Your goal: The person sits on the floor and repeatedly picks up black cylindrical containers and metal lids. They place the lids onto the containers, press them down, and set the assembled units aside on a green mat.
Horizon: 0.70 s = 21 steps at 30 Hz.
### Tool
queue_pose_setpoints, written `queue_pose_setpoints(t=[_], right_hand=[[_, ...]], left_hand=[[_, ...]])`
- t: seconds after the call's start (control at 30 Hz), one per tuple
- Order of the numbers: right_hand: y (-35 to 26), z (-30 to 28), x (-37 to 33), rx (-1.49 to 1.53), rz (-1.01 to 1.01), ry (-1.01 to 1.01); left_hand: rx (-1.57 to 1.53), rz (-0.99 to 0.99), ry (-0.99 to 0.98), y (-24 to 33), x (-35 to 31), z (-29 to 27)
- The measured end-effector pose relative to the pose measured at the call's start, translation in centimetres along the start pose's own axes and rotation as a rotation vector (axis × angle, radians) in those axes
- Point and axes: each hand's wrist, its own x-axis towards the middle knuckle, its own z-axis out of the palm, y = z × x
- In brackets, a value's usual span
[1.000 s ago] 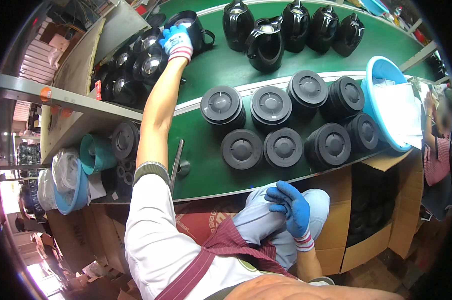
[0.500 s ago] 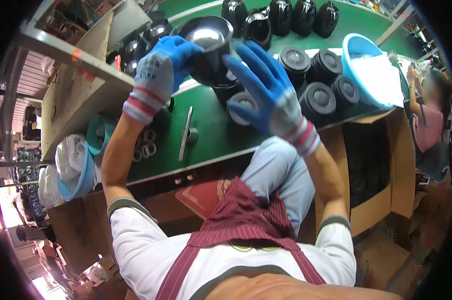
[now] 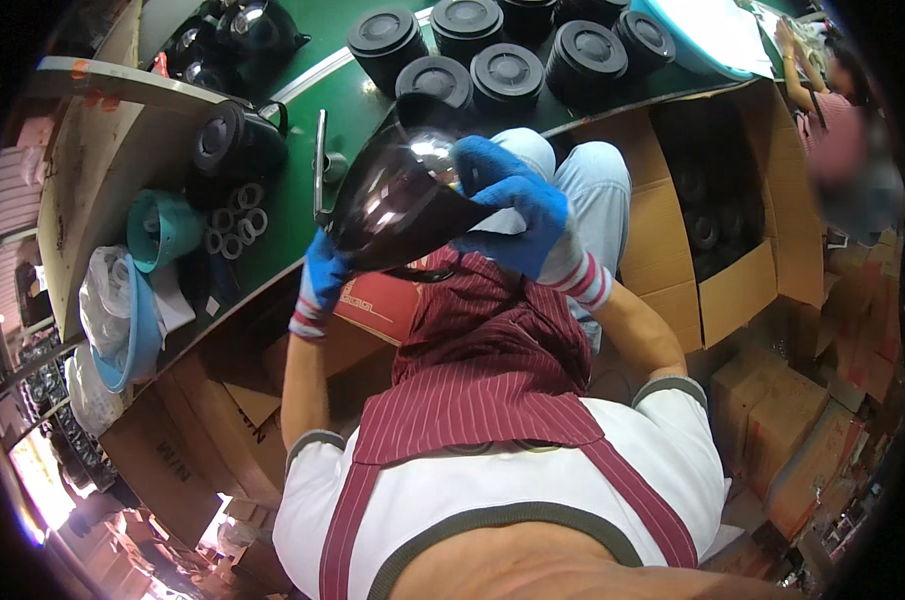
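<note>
The green table (image 3: 298,140) has brown boxes (image 3: 660,240) by its near edge and bright light (image 3: 44,478) past its left end.

A glossy black vessel (image 3: 387,200) was held tilted by the blue-gloved left hand (image 3: 324,272) and right hand (image 3: 524,212), while stacked black discs (image 3: 507,75) and pale rings (image 3: 257,210) were set out on the green bench (image 3: 290,205).

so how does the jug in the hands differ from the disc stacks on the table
The jug is glossy, while the disc stacks look matte. The jug is tilted between the left hand and right hand; the disc stacks rest on the green table. The jug has a curved body, the disc stacks flat round tops. Both are dark.
</note>
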Motion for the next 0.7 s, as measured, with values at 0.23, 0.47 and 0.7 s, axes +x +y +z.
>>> queue_pose_setpoints(t=[0.23,0.47,0.7], right_hand=[[2.4,-1.0,2.3,0.224,0.158,-0.297],[21.3,-9.0,7.8,-1.49,0.425,-0.195],[20.2,-10.3,8.4,-1.435,0.446,-0.239]], left_hand=[[0.1,-0.015,-0.363,-10.6,2.5,-2.0],[-0.221,-0.158,-0.377,-14.7,3.2,-3.7],[-0.256,-0.113,-0.306,-16.1,4.9,-4.2]])
